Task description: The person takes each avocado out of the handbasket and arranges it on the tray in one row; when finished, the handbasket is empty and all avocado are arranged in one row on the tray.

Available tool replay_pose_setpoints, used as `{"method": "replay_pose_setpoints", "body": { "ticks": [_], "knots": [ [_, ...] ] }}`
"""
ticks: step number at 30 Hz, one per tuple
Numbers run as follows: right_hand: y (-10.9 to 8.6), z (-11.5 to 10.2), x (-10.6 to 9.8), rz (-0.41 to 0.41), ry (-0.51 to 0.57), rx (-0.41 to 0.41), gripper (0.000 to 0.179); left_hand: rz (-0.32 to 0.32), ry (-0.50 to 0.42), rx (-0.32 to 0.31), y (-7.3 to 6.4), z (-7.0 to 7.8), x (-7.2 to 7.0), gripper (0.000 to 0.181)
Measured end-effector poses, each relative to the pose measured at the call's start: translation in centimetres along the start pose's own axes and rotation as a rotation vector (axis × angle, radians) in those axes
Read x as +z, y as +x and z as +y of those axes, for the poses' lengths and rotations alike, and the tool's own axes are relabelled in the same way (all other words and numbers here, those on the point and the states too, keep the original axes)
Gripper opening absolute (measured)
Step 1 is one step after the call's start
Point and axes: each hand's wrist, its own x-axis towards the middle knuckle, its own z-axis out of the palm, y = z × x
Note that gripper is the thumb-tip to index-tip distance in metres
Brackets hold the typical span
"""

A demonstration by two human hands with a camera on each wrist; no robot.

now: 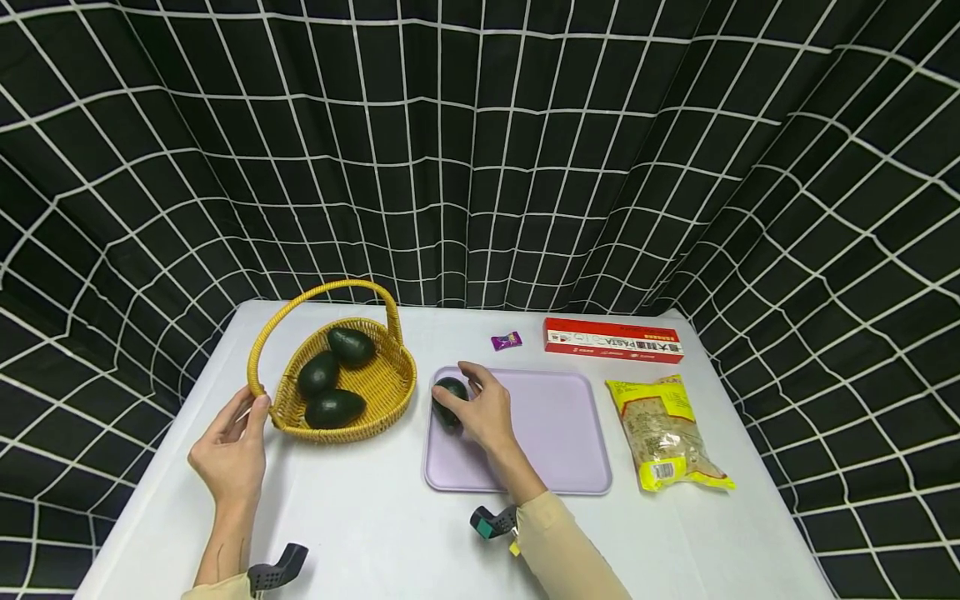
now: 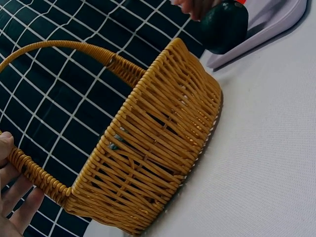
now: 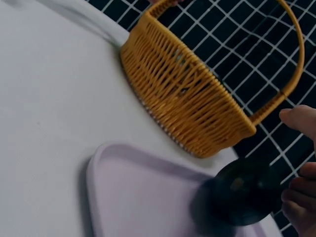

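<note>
My left hand (image 1: 234, 454) pinches the yellow wicker basket (image 1: 390, 412) at the lower left end of its handle (image 1: 257, 358). Three dark green avocados (image 1: 334, 409) lie inside the basket. On the left part of a lilac tray (image 1: 555, 433) is another avocado (image 1: 448, 417). My right hand (image 1: 487, 412) is over that avocado, thumb spread from the fingers. In the right wrist view the thumb (image 3: 298, 120) stands off the avocado (image 3: 247, 190), while the other fingers (image 3: 302, 195) are right beside it.
A purple wrapped candy (image 1: 506, 340) lies behind the tray. The red pasta box (image 1: 613, 340) is at the back right. A yellow and clear bag (image 1: 667, 433) of food lies right of the tray. A black gridded curtain (image 1: 480, 167) surrounds the white table (image 1: 360, 517).
</note>
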Motion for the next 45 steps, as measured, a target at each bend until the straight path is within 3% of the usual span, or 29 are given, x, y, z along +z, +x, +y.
{"method": "replay_pose_setpoints", "body": {
  "ticks": [8,21,37,45],
  "knots": [
    [0.1,-2.3,0.8,-0.05,0.047,-0.063,0.065,-0.005,-0.002,0.006,0.1,0.1,0.0,0.031],
    [1.4,-5.0,3.7,-0.161,0.076,-0.155,0.068,-0.018,-0.001,-0.008,0.1,-0.1,0.0,0.031],
    [3.0,-6.8,7.5,-0.225,0.007,-0.116,0.073,-0.024,0.028,-0.029,0.0,-0.1,-0.1,0.032],
    [3.9,-7.2,8.7,-0.227,-0.017,-0.098,0.073,-0.022,0.037,-0.006,0.0,-0.2,-0.2,0.032]
  ]
}}
